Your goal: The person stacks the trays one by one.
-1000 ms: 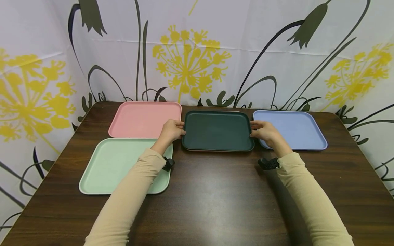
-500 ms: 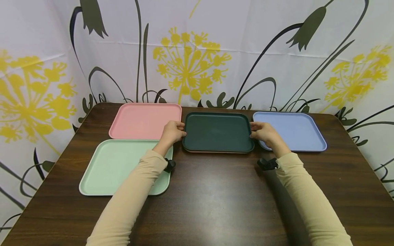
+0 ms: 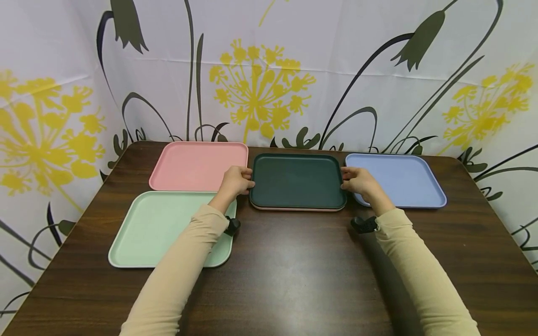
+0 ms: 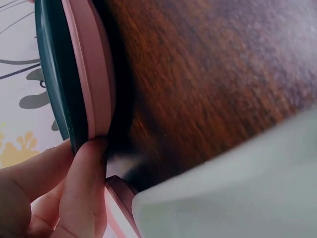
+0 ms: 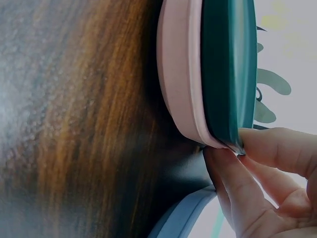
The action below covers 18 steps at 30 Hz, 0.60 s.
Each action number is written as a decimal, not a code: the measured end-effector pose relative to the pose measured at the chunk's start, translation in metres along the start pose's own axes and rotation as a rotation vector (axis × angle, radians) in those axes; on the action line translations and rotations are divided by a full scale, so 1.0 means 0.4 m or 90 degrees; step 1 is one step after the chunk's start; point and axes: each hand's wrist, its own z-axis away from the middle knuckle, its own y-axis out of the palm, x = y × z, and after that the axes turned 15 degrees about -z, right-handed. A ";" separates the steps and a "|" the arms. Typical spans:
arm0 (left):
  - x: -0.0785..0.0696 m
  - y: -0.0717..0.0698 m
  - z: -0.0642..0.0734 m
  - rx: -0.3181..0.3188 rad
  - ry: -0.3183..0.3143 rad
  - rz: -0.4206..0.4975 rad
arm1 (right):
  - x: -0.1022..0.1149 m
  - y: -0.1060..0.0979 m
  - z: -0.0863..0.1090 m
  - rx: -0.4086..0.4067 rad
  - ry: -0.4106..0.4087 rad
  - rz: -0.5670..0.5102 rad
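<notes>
Pinched the dark green tray by its left short side with the left hand and by its right short side with the right hand. Had it midway between the two grips, face up, at the far part of the brown table. Saw a dusty-pink lower tray stacked right beneath, touching it. Met that one's rim with the fingers as well, in both wrist views; could not tell about a firm hold on it. Had the left hand over the right edge of a pink tray, above a mint tray, and the right over the left edge of a blue tray. Faced a flower-printed white cloth.
</notes>
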 end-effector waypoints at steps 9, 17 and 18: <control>0.000 -0.003 -0.004 0.003 -0.012 0.002 | 0.006 0.000 -0.003 -0.001 -0.002 0.005; -0.002 0.000 -0.002 -0.004 -0.012 -0.002 | 0.008 0.004 -0.004 -0.009 0.010 0.010; -0.002 0.000 -0.002 -0.005 -0.012 -0.001 | 0.007 0.005 -0.005 -0.010 0.011 0.009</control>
